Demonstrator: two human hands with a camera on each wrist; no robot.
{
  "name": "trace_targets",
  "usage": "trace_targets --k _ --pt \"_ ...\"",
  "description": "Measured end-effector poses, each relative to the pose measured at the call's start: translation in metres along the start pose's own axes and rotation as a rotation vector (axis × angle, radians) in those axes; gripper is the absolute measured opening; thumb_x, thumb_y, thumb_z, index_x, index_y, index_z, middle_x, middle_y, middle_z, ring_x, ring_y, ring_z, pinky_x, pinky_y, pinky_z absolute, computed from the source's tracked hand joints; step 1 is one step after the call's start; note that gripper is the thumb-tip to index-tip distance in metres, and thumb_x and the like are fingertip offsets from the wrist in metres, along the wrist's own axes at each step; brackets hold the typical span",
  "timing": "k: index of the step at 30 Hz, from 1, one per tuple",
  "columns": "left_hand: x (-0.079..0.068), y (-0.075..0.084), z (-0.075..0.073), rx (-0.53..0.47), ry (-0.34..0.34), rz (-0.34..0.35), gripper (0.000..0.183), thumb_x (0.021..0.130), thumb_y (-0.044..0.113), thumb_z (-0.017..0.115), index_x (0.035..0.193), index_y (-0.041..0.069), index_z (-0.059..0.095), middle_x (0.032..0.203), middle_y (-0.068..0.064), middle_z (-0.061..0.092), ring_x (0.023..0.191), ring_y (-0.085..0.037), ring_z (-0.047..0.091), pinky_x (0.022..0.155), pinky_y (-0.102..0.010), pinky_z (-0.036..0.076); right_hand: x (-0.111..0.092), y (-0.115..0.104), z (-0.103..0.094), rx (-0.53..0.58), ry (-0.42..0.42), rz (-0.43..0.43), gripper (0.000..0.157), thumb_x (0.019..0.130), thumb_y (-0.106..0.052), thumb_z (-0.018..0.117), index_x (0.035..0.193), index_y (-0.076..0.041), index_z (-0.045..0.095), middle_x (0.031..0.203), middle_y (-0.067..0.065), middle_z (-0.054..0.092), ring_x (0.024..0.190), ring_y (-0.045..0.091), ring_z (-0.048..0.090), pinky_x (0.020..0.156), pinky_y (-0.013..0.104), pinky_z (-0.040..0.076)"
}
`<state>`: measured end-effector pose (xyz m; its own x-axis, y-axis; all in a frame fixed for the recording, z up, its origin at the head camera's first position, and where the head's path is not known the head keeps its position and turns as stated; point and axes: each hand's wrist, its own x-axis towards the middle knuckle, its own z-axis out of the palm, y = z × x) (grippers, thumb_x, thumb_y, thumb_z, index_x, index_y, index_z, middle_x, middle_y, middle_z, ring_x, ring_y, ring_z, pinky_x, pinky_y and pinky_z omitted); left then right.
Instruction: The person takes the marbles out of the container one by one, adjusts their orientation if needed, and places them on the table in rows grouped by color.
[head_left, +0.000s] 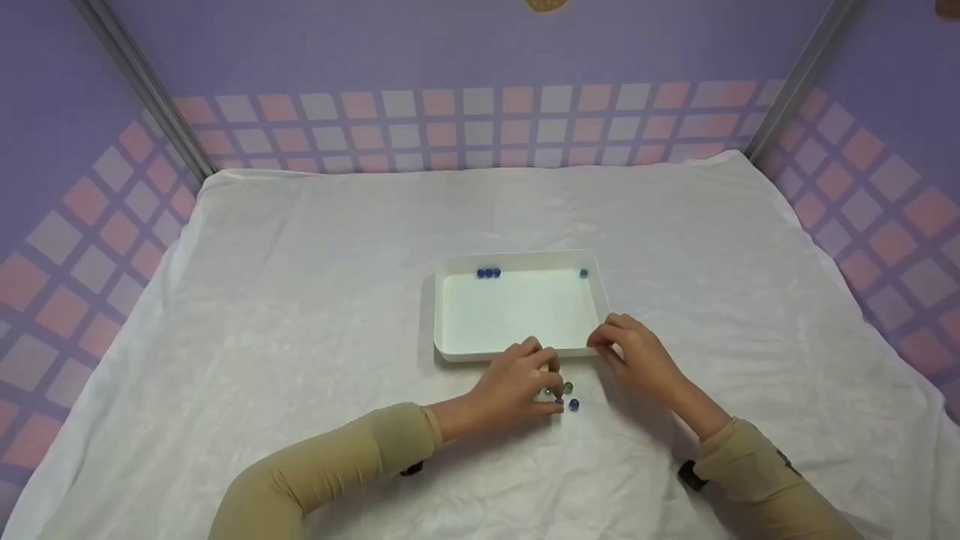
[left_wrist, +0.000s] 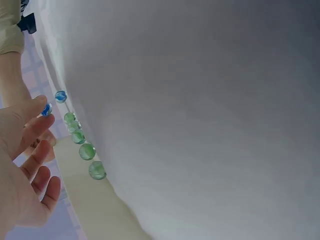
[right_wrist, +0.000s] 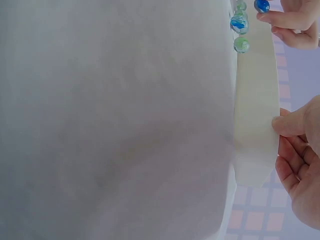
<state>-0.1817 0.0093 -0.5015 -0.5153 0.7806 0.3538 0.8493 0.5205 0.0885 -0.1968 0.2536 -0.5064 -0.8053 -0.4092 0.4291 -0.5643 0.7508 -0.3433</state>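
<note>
My left hand (head_left: 514, 386) pinches a blue-swirled glass marble (left_wrist: 46, 109) between thumb and index finger, just in front of the white tray (head_left: 472, 356). Its other fingers are loosely bent. Below it on the cloth lie another blue marble (head_left: 574, 404) and several green marbles (left_wrist: 87, 151), partly hidden by this hand in the head view. My right hand (head_left: 637, 356) holds the tray's near right corner, the thumb on the outer wall and the fingers over the rim. Inside the tray, three dark blue marbles (head_left: 489, 273) sit in a row along the far wall.
A single bluish marble (head_left: 583, 274) rests in the tray's far right corner. White cloth (head_left: 315, 300) covers the table, wrinkled toward the front. Purple walls with pink and white squares (head_left: 480, 101) stand behind and at both sides.
</note>
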Motion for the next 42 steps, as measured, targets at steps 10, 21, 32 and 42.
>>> trace_targets --k 10,21,32,42 --pt "0.0001 -0.0033 0.0089 0.054 0.03 0.054 0.017 0.084 0.048 0.074 0.089 0.033 0.075 0.103 0.009 0.06 0.094 -0.013 0.046 0.079 -0.028 0.041 -0.0008 -0.0006 -0.0015 0.009 -0.019 0.006 0.013 0.088 0.001 0.07 0.086 -0.013 0.071 0.085 0.0 0.06 0.081 0.015 0.057 0.073 0.032 0.051" --pt "0.0015 -0.0059 0.0092 -0.026 -0.048 -0.027 0.016 0.083 0.044 0.075 0.091 0.031 0.078 0.105 0.009 0.06 0.095 -0.014 0.044 0.08 -0.029 0.04 -0.0006 -0.0009 -0.0021 0.021 -0.022 0.01 0.015 0.089 0.001 0.068 0.086 -0.013 0.071 0.084 0.0 0.06 0.081 0.014 0.056 0.074 0.032 0.051" --pt "0.0035 -0.0069 0.0094 -0.021 -0.076 -0.04 0.018 0.082 0.048 0.075 0.09 0.032 0.079 0.102 0.008 0.059 0.091 -0.014 0.042 0.078 -0.029 0.037 -0.0002 -0.0005 -0.0021 0.02 -0.03 0.029 0.014 0.087 0.0 0.072 0.085 -0.014 0.07 0.084 0.0 0.06 0.082 0.013 0.057 0.074 0.031 0.052" --pt "0.0025 -0.0043 0.0095 0.044 -0.037 0.004 0.022 0.078 0.053 0.075 0.086 0.033 0.077 0.103 0.01 0.06 0.092 -0.014 0.044 0.078 -0.029 0.038 -0.0005 -0.0005 -0.0026 0.027 -0.021 -0.001 0.013 0.086 0.002 0.072 0.086 -0.01 0.071 0.084 0.0 0.059 0.081 0.014 0.057 0.072 0.031 0.051"
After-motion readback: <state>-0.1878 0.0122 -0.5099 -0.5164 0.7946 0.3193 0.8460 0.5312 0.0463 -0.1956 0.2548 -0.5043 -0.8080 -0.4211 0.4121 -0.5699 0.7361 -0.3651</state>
